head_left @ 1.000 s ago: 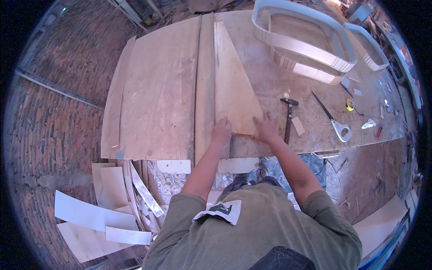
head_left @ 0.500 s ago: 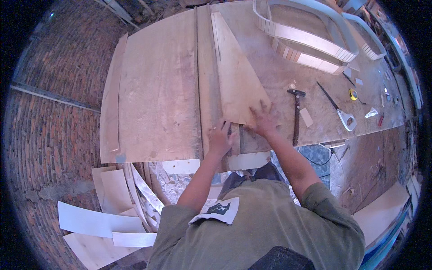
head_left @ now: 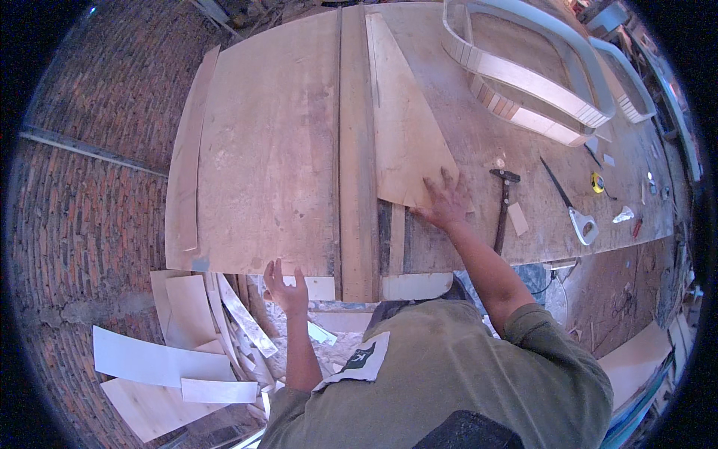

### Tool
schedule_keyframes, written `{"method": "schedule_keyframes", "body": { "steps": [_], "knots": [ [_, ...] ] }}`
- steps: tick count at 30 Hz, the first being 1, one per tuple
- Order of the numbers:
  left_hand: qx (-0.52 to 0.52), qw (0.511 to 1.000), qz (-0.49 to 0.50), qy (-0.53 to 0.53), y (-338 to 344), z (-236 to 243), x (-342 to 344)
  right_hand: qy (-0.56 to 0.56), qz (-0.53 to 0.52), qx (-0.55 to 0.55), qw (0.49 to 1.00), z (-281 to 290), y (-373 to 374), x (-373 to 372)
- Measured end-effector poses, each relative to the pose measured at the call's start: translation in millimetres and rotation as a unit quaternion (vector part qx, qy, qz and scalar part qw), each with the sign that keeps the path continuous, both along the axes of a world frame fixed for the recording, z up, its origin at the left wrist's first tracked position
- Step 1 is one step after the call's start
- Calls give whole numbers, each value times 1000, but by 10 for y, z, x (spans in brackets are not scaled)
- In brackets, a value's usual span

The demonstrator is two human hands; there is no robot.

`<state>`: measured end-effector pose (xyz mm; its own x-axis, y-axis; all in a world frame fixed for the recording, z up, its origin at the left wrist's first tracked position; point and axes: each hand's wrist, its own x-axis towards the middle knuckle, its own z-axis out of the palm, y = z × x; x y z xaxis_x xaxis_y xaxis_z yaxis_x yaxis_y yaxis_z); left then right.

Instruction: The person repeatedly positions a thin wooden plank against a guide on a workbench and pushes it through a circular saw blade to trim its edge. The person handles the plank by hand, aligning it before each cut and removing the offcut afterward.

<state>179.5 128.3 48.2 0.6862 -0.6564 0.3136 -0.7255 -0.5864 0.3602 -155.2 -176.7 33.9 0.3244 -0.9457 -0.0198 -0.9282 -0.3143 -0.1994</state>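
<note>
The left hand (head_left: 286, 290) is moving away from the tapered board (head_left: 407, 127) and is hovering empty by the near edge of the worktable (head_left: 262, 165), fingers parted. The board (probably light and stiff) is lying right of the long wooden strip (head_left: 357, 165), its wide near end seeming best for holding. Unlike earlier, only the right hand (head_left: 449, 200) is touching it, fingers spreading flat, clasping nothing.

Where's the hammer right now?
In the head view, the hammer lies right of centre on the workbench, between the right hand and a small flat wood piece, with the handsaw farther right.
</note>
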Motion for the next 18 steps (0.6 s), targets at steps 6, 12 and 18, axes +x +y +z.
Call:
{"method": "schedule_keyframes", "body": {
  "steps": [6,12,18],
  "knots": [
    [-21,1000,19,1,-130,23,-9,-3,3,-4,1000,-69,-337,86],
    [-13,999,42,7,-272,142,-127,8,-2,1,1000,-20,-648,190],
    [-26,996,87,16,-307,181,-179,23,-25,46,998,196,-929,309]
  ]
}}
